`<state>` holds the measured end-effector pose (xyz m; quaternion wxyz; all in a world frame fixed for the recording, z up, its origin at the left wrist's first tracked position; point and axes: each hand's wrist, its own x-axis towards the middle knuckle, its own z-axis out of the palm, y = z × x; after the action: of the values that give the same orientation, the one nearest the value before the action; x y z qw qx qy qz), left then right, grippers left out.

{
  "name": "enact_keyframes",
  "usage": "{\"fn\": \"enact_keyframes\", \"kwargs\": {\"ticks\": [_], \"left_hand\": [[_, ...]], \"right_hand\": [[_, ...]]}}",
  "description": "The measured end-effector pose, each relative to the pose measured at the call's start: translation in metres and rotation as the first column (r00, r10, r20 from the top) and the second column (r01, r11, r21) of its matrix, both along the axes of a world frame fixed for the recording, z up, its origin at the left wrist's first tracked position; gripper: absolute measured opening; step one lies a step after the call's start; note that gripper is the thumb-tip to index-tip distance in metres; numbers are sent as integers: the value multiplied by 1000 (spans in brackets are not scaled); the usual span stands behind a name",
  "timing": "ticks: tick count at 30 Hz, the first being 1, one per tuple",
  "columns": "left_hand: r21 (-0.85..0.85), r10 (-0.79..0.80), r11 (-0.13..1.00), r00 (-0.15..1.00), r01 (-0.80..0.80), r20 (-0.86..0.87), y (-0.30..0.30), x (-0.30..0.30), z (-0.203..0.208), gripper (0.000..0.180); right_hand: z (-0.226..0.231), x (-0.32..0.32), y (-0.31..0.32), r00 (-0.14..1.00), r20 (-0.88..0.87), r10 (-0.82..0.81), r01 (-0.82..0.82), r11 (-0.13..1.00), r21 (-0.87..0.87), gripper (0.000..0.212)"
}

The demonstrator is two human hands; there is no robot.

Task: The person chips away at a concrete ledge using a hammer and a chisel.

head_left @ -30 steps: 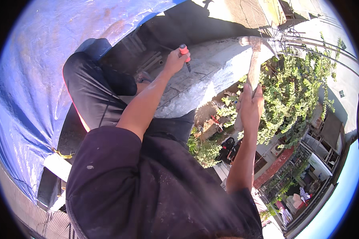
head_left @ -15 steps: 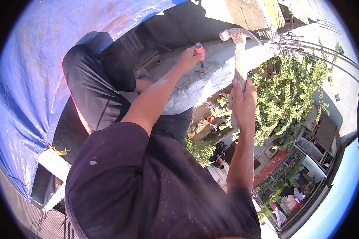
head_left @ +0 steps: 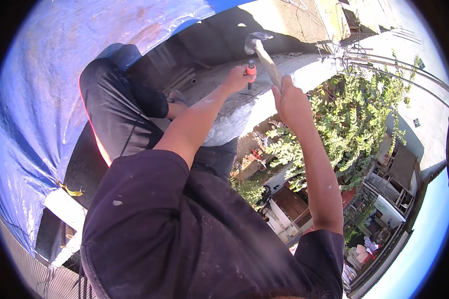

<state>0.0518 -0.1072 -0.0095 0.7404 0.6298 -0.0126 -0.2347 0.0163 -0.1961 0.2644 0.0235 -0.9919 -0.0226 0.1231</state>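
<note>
My left hand (head_left: 236, 80) is closed around the red grip of a dark chisel (head_left: 251, 72), which stands nearly upright over a rough concrete ledge (head_left: 264, 101). Whether its tip touches the concrete I cannot tell. In my right hand (head_left: 291, 103) is a claw hammer (head_left: 267, 63), gripped by its pale wooden handle. The hammer head is above and close to the chisel's top, a little to its right, with a gap between them. Sunlight bleaches the ledge's broken edge.
A blue tarp (head_left: 40, 109) hangs along the left. Pipes (head_left: 187, 78) lie in shade beyond my bent leg. Past the ledge, at the right, are a leafy tree (head_left: 354, 114) and a yard far below. Rebar rods (head_left: 399, 70) stick out at the far right.
My right hand has swung the hammer leftward and inward, bringing its head near the chisel. The left hand keeps its hold, with the chisel slightly shifted.
</note>
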Motion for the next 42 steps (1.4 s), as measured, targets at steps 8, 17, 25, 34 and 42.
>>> {"fn": "enact_keyframes", "kwargs": {"ticks": [8,17,25,34,42], "left_hand": [[95,-72,993,997,69,31,-4,-1,6,29],[111,-14,994,991,-1,130,6,24,-8,32],[186,-128,975,992,125,7,-2,2,16,26],[334,-82,941,993,48,89,21,-28,-16,31],[202,505,848,863,-490,-28,143,9,-9,37]], "right_hand": [[65,1,42,969,49,-241,225,950,217,34],[9,-11,0,978,-180,-107,101,994,-42,37],[8,-35,14,923,344,-172,97,970,225,35],[21,-64,-2,926,-65,-371,377,908,184,37],[6,-131,3,689,-265,-675,651,414,637,24]]}}
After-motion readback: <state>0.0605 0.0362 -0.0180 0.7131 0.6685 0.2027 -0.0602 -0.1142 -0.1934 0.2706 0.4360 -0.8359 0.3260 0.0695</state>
